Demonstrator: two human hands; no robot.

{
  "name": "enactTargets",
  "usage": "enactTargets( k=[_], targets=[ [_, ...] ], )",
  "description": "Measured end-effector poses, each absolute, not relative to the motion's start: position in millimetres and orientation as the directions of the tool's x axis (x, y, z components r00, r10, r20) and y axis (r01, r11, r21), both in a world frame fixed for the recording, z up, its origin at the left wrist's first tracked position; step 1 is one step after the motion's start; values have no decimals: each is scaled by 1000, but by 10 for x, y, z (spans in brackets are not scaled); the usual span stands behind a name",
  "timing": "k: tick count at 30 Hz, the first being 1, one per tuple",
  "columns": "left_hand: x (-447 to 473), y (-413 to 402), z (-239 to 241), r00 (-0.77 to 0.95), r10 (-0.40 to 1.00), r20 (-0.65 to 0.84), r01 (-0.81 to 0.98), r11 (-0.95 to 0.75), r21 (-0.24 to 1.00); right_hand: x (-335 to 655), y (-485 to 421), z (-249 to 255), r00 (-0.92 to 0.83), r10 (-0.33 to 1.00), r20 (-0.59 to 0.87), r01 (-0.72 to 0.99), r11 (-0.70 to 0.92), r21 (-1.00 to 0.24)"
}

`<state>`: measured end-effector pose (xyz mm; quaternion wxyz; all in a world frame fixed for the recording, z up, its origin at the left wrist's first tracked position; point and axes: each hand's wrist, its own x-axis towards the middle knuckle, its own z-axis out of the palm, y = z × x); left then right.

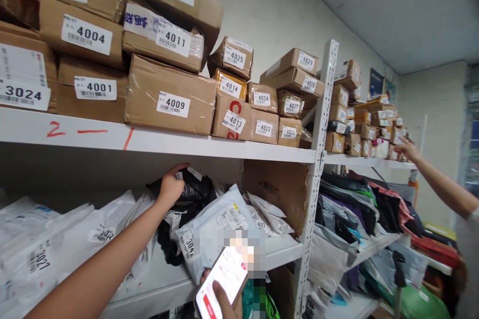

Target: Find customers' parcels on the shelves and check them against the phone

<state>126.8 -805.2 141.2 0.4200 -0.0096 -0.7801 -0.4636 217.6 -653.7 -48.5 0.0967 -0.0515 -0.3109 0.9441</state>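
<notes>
My left hand (172,188) reaches onto the middle shelf, its fingers closed on the edge of a black plastic parcel (197,187) with white labels. In my right hand (221,301), low in the view, is a smartphone (220,277) with a lit white and red screen; my thumb lies over it. Just behind the phone, a pale grey mailer bag (213,222) leans among the parcels, its label partly hidden by blurred blocks. More black wrapping (168,244) shows below my left hand.
Labelled cardboard boxes (170,92) are stacked on the upper white shelf (179,142). White mailer bags (67,234) line the middle shelf at left. A perforated metal post (318,159) divides the racks. At right, another person's arm (441,179) reaches toward small boxes.
</notes>
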Motion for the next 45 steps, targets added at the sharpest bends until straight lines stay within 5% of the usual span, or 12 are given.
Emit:
enactTargets(
  k=[10, 17, 25, 35, 41, 45],
  targets=[
    [1456, -7738, 1400, -679, -137, 722, 487, 651, 582, 2125, -6224, -213, -970, 231, -79, -138, -784, -605],
    [1655, -7981, 1546, -837, 350, 420, 520, 750, 410, 2147, -5920, -232, -977, 186, -108, -93, -818, -568],
    [1783, -7612, 1443, -877, 76, 474, 161, 977, 142, 2097, -5811, -348, -978, 176, -111, -87, -829, -552],
    [1558, -7637, 1581, -828, 521, 205, 499, 853, -151, 2092, -5795, -445, -985, 105, -135, -23, -863, -505],
    [1559, -7360, 1205, -829, 544, 132, 499, 824, -267, 2087, -5753, -450, -986, 89, -140, -8, -869, -494],
    [1505, -7284, 1153, -825, 555, 107, 530, 825, -195, 2037, -5751, -465, -982, 106, -159, -10, -859, -511]
  ],
)
